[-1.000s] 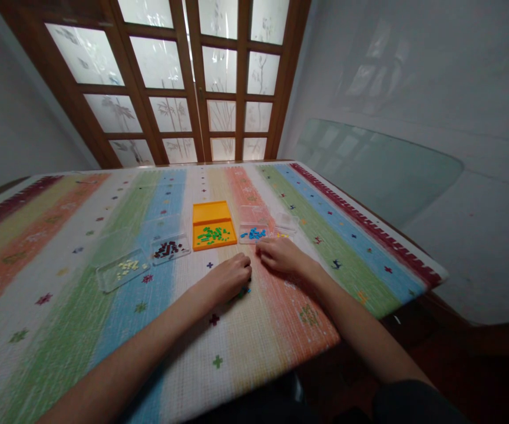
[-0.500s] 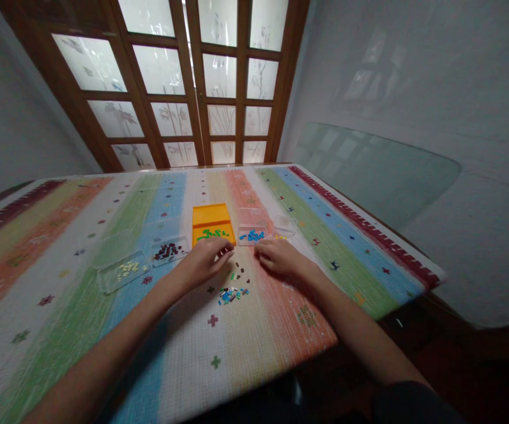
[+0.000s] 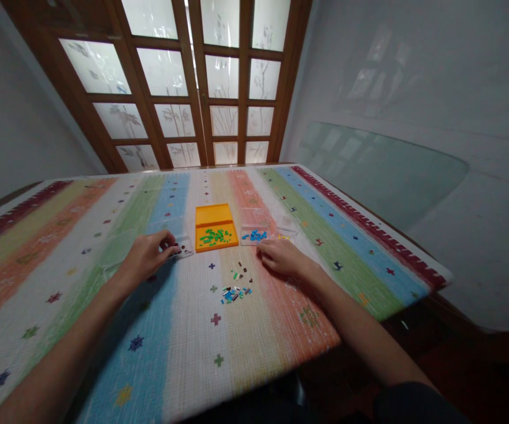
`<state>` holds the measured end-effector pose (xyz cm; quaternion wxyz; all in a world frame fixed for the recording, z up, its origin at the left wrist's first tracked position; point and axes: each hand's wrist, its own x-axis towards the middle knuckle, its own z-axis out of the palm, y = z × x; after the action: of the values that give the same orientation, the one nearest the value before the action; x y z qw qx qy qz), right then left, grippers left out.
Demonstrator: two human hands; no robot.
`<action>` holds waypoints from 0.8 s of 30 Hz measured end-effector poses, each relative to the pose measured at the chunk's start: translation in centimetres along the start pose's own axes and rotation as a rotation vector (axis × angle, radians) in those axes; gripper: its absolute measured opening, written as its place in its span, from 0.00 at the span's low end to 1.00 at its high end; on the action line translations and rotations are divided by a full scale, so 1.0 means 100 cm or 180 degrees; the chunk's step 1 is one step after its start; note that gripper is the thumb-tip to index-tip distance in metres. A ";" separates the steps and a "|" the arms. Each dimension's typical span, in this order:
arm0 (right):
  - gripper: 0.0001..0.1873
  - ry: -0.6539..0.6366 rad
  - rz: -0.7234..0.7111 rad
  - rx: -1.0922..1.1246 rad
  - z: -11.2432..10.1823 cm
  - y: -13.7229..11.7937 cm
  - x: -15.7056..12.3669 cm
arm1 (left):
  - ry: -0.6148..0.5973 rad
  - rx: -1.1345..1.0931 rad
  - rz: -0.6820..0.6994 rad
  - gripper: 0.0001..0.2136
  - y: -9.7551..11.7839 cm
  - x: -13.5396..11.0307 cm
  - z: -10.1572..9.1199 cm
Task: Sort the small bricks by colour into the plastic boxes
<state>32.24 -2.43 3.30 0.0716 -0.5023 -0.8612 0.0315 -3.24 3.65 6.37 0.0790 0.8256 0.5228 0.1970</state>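
Observation:
My left hand [image 3: 148, 254] is over the clear plastic box of dark brown pieces [image 3: 185, 245] and covers much of it. Its thumb and fingers curl together at the brown pieces; anything between the tips is too small to make out. My right hand [image 3: 280, 257] lies on the cloth just in front of the clear box of blue pieces [image 3: 255, 236], fingers curled under and their tips hidden. Between the hands, nearer to me, is a loose pile of small mixed building bricks [image 3: 235, 294], with a few brown and green ones [image 3: 242, 272] scattered behind it.
An orange open case [image 3: 217, 212] holding green pieces [image 3: 214, 237] stands in the middle. Right of the blue box is a small clear box with yellow pieces [image 3: 284, 237]. Another clear box [image 3: 109, 270] is mostly behind my left forearm. A striped cloth [image 3: 192, 353] covers the table.
My left hand has moved left, from in front of the orange case to the box of brown pieces. My right hand has stayed in place. The view has shifted slightly.

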 end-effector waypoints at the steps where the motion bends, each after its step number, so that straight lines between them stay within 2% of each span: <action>1: 0.10 -0.0010 -0.0002 -0.0007 0.000 0.000 0.000 | 0.0015 0.0024 -0.0035 0.10 -0.001 0.000 0.000; 5: 0.10 -0.0032 0.0018 0.0005 0.000 0.000 0.000 | 0.0270 -0.0011 0.0061 0.13 0.009 0.001 -0.001; 8: 0.10 -0.0033 0.0025 0.0061 0.001 0.000 0.000 | 0.0265 -0.0279 0.0609 0.12 0.027 0.000 0.005; 12: 0.11 0.0005 0.0023 0.0077 0.001 0.000 0.001 | -0.0054 -0.0607 0.1519 0.09 0.060 -0.003 0.031; 16: 0.11 -0.0017 0.0049 0.0015 0.003 0.001 0.001 | -0.0531 -0.0612 0.2006 0.11 0.089 -0.002 0.062; 19: 0.10 -0.0016 0.0033 0.0042 0.004 0.002 0.000 | -0.0827 -0.0428 0.2146 0.10 0.104 0.000 0.075; 24: 0.10 -0.0006 0.0038 0.0009 0.004 0.002 -0.001 | -0.0929 -0.0187 0.2040 0.08 0.115 0.002 0.080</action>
<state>32.39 -2.40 2.85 0.0713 -0.5072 -0.8582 0.0336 9.61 -0.65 3.03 0.1108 0.9645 0.2145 0.1067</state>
